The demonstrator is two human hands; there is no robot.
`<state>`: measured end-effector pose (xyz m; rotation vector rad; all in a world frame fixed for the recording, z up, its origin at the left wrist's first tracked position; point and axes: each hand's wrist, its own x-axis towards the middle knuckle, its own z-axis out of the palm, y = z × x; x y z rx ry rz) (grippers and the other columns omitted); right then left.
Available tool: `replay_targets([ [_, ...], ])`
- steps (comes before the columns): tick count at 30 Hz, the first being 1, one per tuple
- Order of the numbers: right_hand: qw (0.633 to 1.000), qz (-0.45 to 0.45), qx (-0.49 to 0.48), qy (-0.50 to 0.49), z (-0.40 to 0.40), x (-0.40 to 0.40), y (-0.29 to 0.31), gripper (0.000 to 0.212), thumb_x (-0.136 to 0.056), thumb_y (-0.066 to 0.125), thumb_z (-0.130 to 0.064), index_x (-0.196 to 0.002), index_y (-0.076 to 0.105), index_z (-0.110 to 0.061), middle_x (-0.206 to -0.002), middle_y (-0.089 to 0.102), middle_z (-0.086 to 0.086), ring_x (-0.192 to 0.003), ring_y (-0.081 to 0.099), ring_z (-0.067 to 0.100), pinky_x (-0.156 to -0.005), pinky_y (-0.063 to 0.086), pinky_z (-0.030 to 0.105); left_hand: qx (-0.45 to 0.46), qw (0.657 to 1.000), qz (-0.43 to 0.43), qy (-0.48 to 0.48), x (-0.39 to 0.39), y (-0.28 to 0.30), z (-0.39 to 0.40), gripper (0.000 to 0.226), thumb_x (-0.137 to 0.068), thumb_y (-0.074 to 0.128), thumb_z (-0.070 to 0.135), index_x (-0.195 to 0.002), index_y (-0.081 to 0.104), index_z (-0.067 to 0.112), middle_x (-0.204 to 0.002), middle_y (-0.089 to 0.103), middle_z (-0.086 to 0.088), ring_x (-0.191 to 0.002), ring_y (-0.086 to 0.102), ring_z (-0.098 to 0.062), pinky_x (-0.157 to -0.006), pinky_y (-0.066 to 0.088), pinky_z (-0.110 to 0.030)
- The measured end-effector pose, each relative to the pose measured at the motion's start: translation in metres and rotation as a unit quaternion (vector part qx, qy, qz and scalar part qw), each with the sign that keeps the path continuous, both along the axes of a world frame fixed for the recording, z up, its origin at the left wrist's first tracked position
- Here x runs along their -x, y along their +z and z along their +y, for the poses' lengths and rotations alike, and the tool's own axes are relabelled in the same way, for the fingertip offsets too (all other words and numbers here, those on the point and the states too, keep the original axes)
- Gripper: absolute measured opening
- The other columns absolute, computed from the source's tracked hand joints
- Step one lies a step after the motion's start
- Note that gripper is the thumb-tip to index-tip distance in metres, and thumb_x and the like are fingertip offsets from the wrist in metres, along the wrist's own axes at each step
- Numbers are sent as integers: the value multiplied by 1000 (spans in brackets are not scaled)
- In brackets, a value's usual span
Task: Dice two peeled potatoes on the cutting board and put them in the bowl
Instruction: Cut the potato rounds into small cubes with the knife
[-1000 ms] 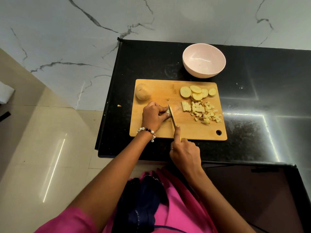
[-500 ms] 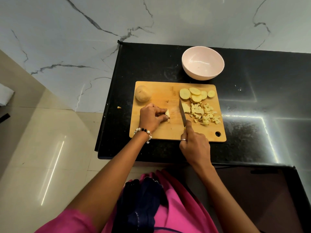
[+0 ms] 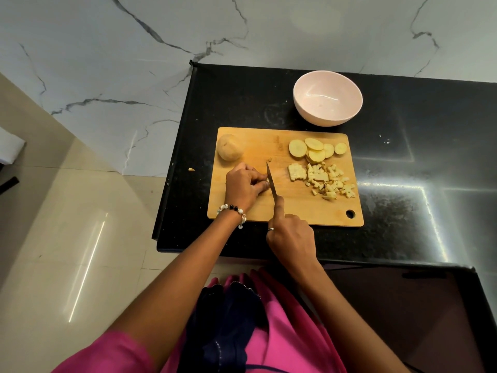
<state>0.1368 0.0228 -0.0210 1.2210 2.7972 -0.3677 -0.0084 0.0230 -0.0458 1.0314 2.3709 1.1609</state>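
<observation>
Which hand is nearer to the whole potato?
Left. The left hand lies just below the whole potato, nearly touching it. The right hand holds the knife nearer the board's front edge.

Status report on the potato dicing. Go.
Right hand gripping knife, blade against left hand, which is curled on the board. Diced pile, slices, whole potato on board; bowl empty. Nothing blocking.
</observation>
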Motion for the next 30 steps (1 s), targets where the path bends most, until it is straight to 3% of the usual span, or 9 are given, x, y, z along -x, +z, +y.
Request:
replay_targets([
  [3, 999, -26, -28, 24, 0, 9, -2, 65, -93, 34, -11, -150, 4, -2, -91, 62, 15, -66, 53, 30, -50, 29, 31, -1, 1000, 0, 5, 1, 0, 0, 25, -68, 83, 17, -90, 76, 6, -89, 63, -6, -80, 57, -12, -73, 48, -20],
  [7, 999, -35, -13, 32, -6, 0, -4, 67, -93, 34, -11, -150, 0, -3, -93, 62, 15, -75, 62, 32, -56, 35, 32, -10, 1000, -2, 14, -3, -1, 0, 25, -68, 83, 17, -90, 76, 7, -88, 63, -4, -80, 58, -12, -74, 49, -22],
  [11, 1000, -23, -18, 11, -15, -19, -9, 70, -83, 57, -11, -145, 29, 0, -71, 61, 14, -56, 59, 35, -46, 31, 31, -9, 1000, 2, 19, -3, -2, 0, 25, -69, 82, 17, -91, 76, 7, -88, 63, -4, -79, 55, -10, -72, 46, -18],
  [12, 1000, -11, -16, -1, -14, -20, -8, 68, -84, 56, -12, -146, 30, -1, -72, 62, 14, -57, 60, 36, -46, 30, 31, -8, 1000, -1, 18, -4, -2, 0, 26, -69, 82, 17, -92, 76, 8, -89, 63, -4, -79, 55, -10, -72, 46, -17],
  [15, 999, 28, 21, -20, -8, -20, -1, 62, -97, 37, -20, -151, 11, -11, -96, 64, 14, -82, 61, 36, -58, 30, 34, -4, 1000, -16, 14, -1, 1, -3, 28, -69, 82, 16, -96, 75, 10, -89, 61, 0, -77, 52, -5, -67, 40, -4],
  [18, 998, 53, 15, -21, -4, -19, 9, 61, -97, 35, -22, -152, 10, -13, -98, 64, 13, -84, 60, 35, -59, 30, 34, 8, 999, -49, -2, 5, 3, -7, 30, -70, 82, 16, -99, 74, 13, -90, 57, 7, -73, 50, -1, -66, 41, -1],
  [23, 999, 28, 40, 9, -11, -15, 6, 59, -99, 33, -24, -152, 9, -15, -97, 63, 11, -85, 60, 33, -59, 30, 33, -68, 992, -86, 58, 6, -2, -15, 19, -76, 77, 14, -94, 75, 16, -93, 62, 5, -82, 59, -6, -70, 49, -11],
  [27, 999, 11, 45, 23, -9, -12, 0, 60, -98, 33, -24, -151, 7, -15, -100, 62, 12, -86, 60, 33, -60, 33, 33, -133, 974, -125, 136, 6, -7, -17, 16, -77, 73, 19, -80, 72, 35, -90, 69, 3, -80, 67, -17, -75, 57, -38],
  [30, 1000, 8, 16, 2, 8, -14, -1, 61, -98, 34, -23, -152, 7, -13, -99, 63, 14, -84, 61, 34, -59, 34, 34, -128, 973, -134, 134, 6, -7, -17, 17, -78, 73, 20, -78, 71, 37, -91, 68, 4, -81, 67, -17, -74, 58, -42],
])
